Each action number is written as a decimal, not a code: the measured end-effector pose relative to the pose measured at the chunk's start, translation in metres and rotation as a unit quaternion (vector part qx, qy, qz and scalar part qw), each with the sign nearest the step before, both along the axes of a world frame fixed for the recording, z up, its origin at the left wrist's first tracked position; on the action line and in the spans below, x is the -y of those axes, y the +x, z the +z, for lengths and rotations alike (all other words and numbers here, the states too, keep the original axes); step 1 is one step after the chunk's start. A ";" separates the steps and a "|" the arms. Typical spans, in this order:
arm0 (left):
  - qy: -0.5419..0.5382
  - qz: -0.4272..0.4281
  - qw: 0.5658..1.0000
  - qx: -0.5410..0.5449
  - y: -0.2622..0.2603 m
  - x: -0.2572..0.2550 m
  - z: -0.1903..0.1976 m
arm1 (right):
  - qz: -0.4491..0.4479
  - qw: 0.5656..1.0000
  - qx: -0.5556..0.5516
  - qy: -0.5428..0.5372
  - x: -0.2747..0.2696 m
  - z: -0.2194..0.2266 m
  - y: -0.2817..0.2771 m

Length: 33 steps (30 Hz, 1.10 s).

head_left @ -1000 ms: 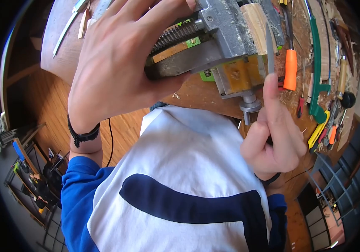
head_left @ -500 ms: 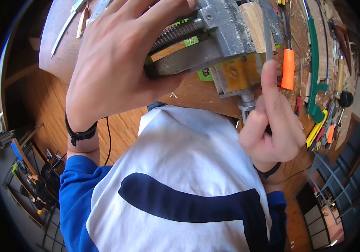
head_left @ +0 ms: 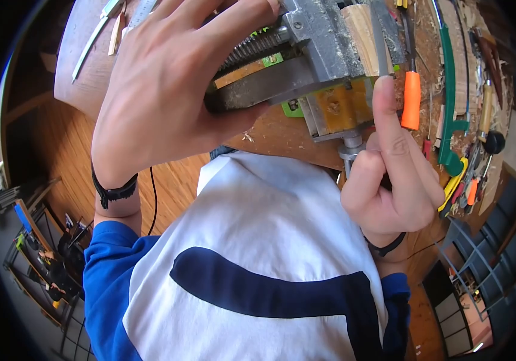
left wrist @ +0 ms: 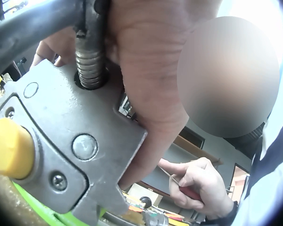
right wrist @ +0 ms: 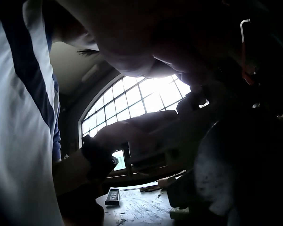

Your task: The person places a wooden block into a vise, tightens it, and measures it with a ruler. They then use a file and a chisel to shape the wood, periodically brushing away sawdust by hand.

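In the head view, the left hand (head_left: 162, 90) spreads over the grey bench vise (head_left: 324, 42), its thumb under the near edge. A light wooden piece (head_left: 359, 39) stands clamped in the jaws. Against its right side lies a flat metal file (head_left: 380, 45), held by the right hand (head_left: 399, 174) with the index finger stretched along it and the others curled. The left wrist view shows the right hand (left wrist: 200, 186) round a reddish handle (left wrist: 189, 192), beyond the vise (left wrist: 104, 122). Much of the right wrist view is dark.
Right of the vise lie an orange-handled tool (head_left: 412, 99), a green-framed saw (head_left: 449, 108), a yellow cutter (head_left: 452, 186) and several other hand tools among shavings. At the far left are a metal tool (head_left: 89, 48) and a ruler (head_left: 141, 12). A screw handle (head_left: 350, 144) hangs below the vise.
The right hand and file have moved forward along the wooden piece, up in the head view. The left hand keeps its place on the vise, as the view shifts slightly.
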<state>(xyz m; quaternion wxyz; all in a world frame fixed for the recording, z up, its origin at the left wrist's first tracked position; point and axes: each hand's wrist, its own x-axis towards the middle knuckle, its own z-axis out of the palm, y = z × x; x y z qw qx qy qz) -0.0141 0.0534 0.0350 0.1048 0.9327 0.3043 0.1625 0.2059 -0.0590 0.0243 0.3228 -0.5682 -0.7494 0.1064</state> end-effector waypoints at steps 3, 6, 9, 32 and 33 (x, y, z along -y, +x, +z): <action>-0.010 0.015 1.000 -0.004 0.000 0.002 0.000 | -0.006 1.000 -0.002 0.002 0.001 -0.001 -0.002; -0.005 0.018 1.000 -0.004 0.001 0.003 0.000 | -0.023 0.999 -0.002 0.022 0.012 -0.010 -0.003; -0.010 0.015 0.998 -0.053 -0.003 -0.003 0.012 | -0.033 0.999 -0.002 0.035 0.021 -0.015 -0.003; -0.004 0.051 0.998 -0.030 0.006 0.004 0.006 | -0.009 0.999 -0.027 0.035 0.003 -0.010 -0.002; -0.001 0.050 0.999 -0.018 0.006 0.004 0.004 | -0.008 0.999 -0.022 0.035 0.000 -0.009 -0.003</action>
